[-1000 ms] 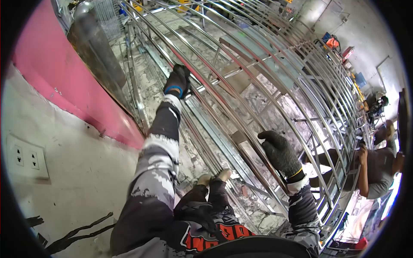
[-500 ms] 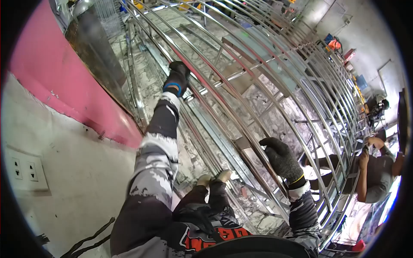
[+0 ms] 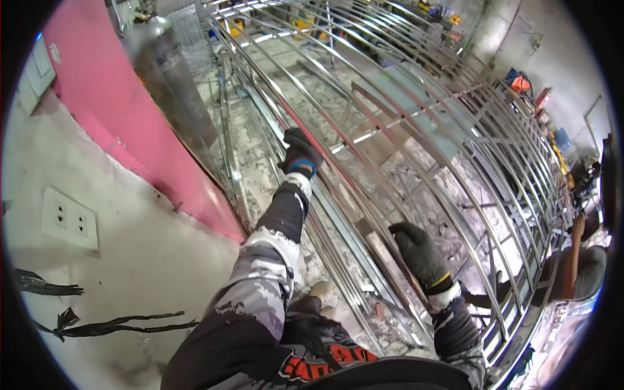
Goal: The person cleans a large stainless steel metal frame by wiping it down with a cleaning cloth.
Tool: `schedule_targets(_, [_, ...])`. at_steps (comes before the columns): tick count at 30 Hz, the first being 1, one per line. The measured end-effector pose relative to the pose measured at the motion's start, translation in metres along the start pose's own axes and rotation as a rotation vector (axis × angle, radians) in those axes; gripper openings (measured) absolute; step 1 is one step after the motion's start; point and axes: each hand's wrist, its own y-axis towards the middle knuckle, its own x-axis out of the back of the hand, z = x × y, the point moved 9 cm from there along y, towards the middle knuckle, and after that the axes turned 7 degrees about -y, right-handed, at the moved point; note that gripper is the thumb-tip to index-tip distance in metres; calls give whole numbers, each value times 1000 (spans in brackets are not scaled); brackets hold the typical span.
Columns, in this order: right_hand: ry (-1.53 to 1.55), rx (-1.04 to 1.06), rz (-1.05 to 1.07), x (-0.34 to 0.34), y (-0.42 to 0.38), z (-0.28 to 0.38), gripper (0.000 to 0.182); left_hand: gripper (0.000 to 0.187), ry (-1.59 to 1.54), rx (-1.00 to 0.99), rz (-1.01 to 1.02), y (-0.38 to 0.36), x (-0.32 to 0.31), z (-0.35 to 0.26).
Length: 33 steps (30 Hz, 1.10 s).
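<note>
A large frame of shiny metal tubes (image 3: 364, 136) stretches across the view in front of me. My left hand (image 3: 301, 151), in a dark glove with a blue cuff, is closed around its near side rail. Closer to my body, my right hand (image 3: 419, 253) wears a dark grey glove with a yellow-edged cuff. Its fingers curl over the same side of the frame, beside a flat metal bar (image 3: 385, 255); the fingertips are partly hidden.
A pink panel (image 3: 140, 136) and a wall with a socket (image 3: 69, 219) stand at left, near a metal cylinder (image 3: 172, 81). Loose metal lengths (image 3: 335, 260) lie on the floor beneath. Another person (image 3: 565, 276) is at the frame's far right end.
My view has turned, so the frame and left hand appear lower and further right. Both hands stay on the frame. The other person's arms have shifted, one now raised.
</note>
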Motion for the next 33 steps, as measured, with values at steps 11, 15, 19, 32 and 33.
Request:
schedule_targets(11, [84,-113,48,8,-13,-11,31,44,258,-26,10,81,25,-25])
schedule_targets(15, [144,-222,116,0,-8,-15,30,44,550,-59,22,170,41,-38])
schedule_targets(19, [269,-418,97,-11,6,-33,28,44,939,6,126,268,66,-23])
schedule_targets(32, [255,-520,3,-11,32,-44,25,45,429,-114,45,263,85,-32])
schedule_targets(33, [288,-483,-29,-12,33,-44,26,45,247,-112,28,239,79,-29])
